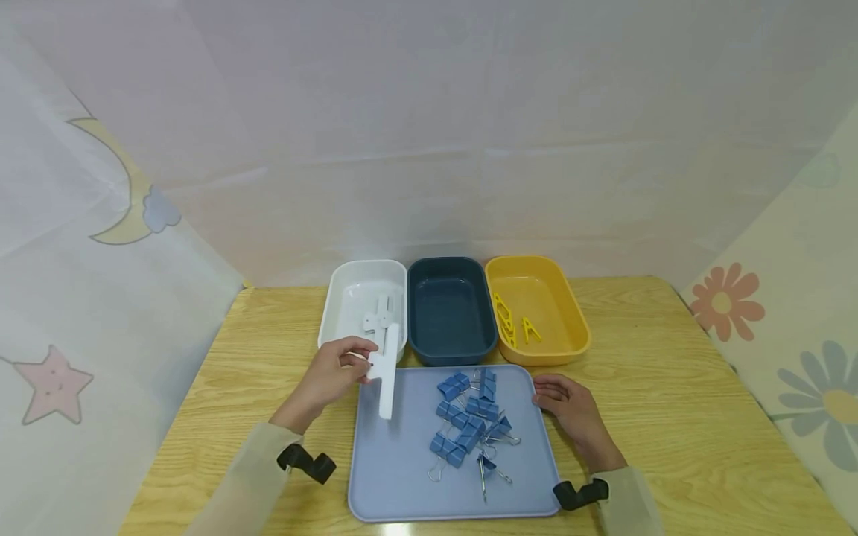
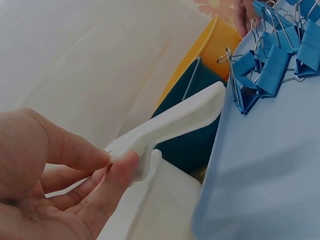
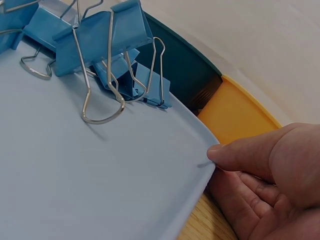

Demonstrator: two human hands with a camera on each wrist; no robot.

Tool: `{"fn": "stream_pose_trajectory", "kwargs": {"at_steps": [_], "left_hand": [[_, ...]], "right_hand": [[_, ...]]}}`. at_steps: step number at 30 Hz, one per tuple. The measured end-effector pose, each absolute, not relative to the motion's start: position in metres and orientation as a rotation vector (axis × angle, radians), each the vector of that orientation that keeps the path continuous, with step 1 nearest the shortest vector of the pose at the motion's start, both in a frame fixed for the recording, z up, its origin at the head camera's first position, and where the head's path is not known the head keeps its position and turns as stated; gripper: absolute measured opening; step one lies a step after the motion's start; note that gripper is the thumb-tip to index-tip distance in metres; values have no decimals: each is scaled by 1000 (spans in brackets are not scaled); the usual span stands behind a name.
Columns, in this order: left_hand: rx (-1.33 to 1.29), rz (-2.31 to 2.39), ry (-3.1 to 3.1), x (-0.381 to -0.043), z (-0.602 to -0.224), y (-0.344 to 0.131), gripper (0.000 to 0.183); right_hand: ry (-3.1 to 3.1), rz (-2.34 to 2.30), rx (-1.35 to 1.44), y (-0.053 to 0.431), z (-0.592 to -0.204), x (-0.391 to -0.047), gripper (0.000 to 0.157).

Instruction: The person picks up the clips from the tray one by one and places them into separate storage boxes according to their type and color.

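My left hand [image 1: 333,374] pinches a white T-shaped plastic piece [image 1: 389,372] between thumb and fingers. The piece hangs over the front of the white bin [image 1: 328,316] and the tray's far left corner; its long bar also shows in the left wrist view [image 2: 175,116]. At the tray's right side, my right hand [image 1: 570,409] grips the rim of the light blue tray [image 1: 395,476], thumb on top and fingers below the edge. Several blue binder clips [image 1: 472,428] with silver wire handles lie jumbled on the tray's right half.
Other small white pieces [image 1: 378,316] lie inside the white bin. Beside it stand a dark teal bin [image 1: 450,357] and a yellow bin [image 1: 579,327] holding several yellow clothespins [image 1: 504,320]. All rest on a wooden table [image 1: 670,402] against a pale cloth backdrop [image 1: 429,149].
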State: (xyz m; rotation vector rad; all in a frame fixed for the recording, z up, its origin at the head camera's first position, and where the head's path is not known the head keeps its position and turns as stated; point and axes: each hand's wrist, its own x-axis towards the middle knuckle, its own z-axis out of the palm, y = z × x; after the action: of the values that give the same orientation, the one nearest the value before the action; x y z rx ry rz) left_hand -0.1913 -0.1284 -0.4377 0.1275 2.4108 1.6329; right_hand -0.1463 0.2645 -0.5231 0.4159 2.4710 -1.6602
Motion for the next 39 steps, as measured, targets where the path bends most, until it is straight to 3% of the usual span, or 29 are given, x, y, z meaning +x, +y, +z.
{"fn": "stream_pose_trajectory", "kwargs": {"at_steps": [39], "left_hand": [[114, 1642, 2465, -211, -433, -143, 29]], "right_hand": [[2503, -1646, 435, 264, -527, -147, 36]]}}
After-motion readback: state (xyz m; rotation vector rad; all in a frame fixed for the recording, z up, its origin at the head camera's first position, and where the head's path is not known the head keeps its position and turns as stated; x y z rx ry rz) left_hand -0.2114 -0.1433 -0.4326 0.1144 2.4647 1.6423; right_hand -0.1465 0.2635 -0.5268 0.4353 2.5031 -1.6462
